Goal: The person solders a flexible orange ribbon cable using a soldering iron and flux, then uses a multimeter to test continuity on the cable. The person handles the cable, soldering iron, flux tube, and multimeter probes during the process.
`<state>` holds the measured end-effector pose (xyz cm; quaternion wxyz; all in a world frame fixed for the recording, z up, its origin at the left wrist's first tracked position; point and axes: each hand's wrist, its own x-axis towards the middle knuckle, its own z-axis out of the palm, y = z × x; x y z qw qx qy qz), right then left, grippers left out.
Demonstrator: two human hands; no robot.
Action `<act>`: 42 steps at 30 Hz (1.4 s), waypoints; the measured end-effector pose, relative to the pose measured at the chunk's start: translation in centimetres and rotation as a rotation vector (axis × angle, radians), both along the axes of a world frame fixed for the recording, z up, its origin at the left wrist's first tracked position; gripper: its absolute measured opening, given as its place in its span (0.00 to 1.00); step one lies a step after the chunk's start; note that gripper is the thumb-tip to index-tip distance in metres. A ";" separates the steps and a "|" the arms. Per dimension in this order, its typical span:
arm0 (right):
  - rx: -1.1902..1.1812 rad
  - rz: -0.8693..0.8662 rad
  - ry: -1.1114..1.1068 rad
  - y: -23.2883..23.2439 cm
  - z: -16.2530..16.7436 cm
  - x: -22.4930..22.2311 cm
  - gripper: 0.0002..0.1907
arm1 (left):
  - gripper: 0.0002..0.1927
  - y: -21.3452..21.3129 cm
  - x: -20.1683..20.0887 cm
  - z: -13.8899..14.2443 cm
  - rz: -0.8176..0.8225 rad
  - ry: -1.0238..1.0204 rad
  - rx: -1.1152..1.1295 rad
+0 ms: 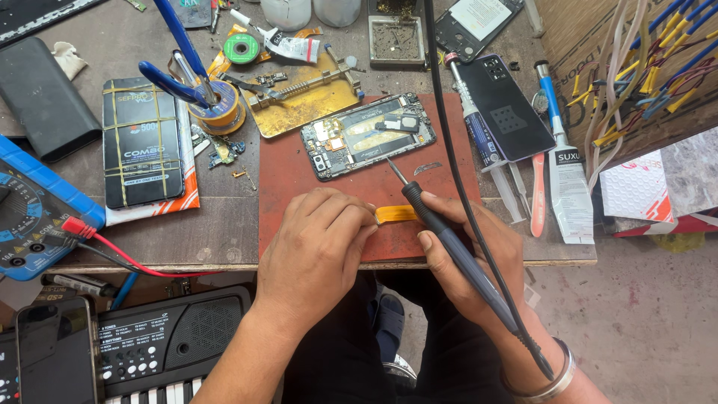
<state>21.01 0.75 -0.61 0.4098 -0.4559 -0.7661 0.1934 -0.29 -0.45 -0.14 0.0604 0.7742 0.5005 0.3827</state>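
Observation:
An opened phone (368, 136) with its circuit boards exposed lies on a dark red mat (299, 187). My right hand (467, 258) grips a grey-blue soldering iron (441, 232), its thin tip pointing up toward the phone. My left hand (318, 247) rests on the mat with fingers curled, pinching one end of a yellow flex strip (396, 214) that sticks out toward the right hand. A small metal tweezers tip (427, 168) lies on the mat near the iron's tip.
A phone back cover (505, 108) and glue syringes (479, 135) lie right of the mat. A gold holder plate (303, 101), tape rolls (221, 105), blue pliers (176, 67), a rubber-banded box (142, 142) and a blue multimeter (34, 209) sit left. A small keyboard (164, 344) stands below the table edge.

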 end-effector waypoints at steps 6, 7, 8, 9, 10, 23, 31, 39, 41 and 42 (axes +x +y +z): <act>0.007 0.002 -0.002 -0.1 0.1 0.0 0.20 | 0.04 0.0 0.1 0.0 0.006 0.000 0.005; 0.012 0.008 0.005 -0.1 0.1 0.0 0.20 | 0.04 0.0 0.1 0.0 0.010 0.002 0.004; 0.007 0.003 0.002 -0.1 0.1 0.0 0.20 | 0.04 0.1 0.1 0.0 0.011 0.003 0.004; 0.001 -0.002 -0.001 -0.1 0.1 0.0 0.20 | 0.04 0.0 0.1 0.0 0.012 0.003 0.003; -0.005 -0.007 -0.005 -0.2 0.1 0.0 0.21 | 0.04 0.0 0.1 -0.1 0.014 0.004 0.002; 0.034 0.038 0.040 -0.2 -0.5 0.5 0.21 | 0.05 0.0 0.1 -0.1 0.008 0.006 0.009; -0.022 0.147 0.224 -1.0 -1.4 2.1 0.14 | 0.05 0.1 0.0 -0.2 0.004 0.000 0.012; 0.016 0.202 0.117 -0.6 -0.9 2.4 0.16 | 0.05 0.1 0.1 -0.2 0.002 0.000 0.022; 0.028 0.223 0.107 -0.6 -0.8 2.5 0.17 | 0.05 0.1 0.0 -0.1 0.001 -0.004 0.016; 0.024 0.232 0.113 -0.6 -0.8 2.5 0.17 | 0.05 0.1 0.0 -0.1 -0.003 -0.008 0.012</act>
